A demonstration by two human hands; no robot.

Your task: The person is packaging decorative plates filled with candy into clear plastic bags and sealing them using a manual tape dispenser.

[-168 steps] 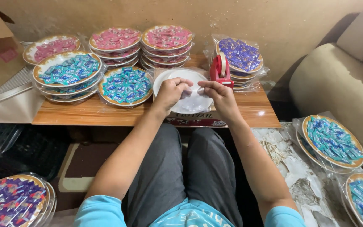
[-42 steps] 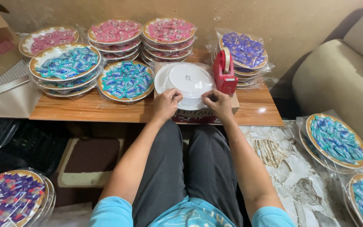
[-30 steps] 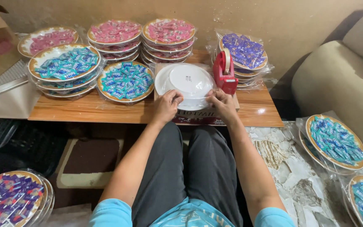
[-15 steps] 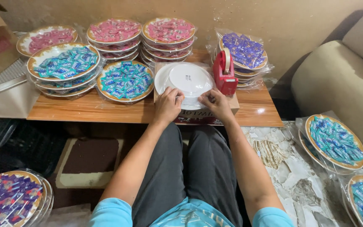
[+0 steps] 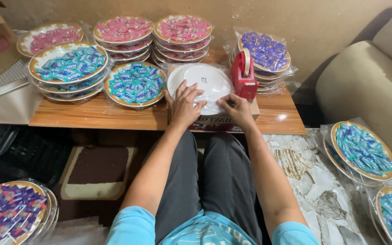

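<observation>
Low wooden table (image 5: 91, 113) against a tan wall, its near edge bare to the left of the hands. Left hand (image 5: 184, 104) lay flat, fingers spread, on the wrapped white plate (image 5: 205, 81); right hand (image 5: 237, 109) pinched the wrap at the plate's near rim, fingers narrow. Just beyond the right fingers: red tape dispenser (image 5: 243, 75). Outward: plates of blue sweets (image 5: 134, 84), pink sweets (image 5: 182, 29), purple sweets (image 5: 264, 50).
</observation>
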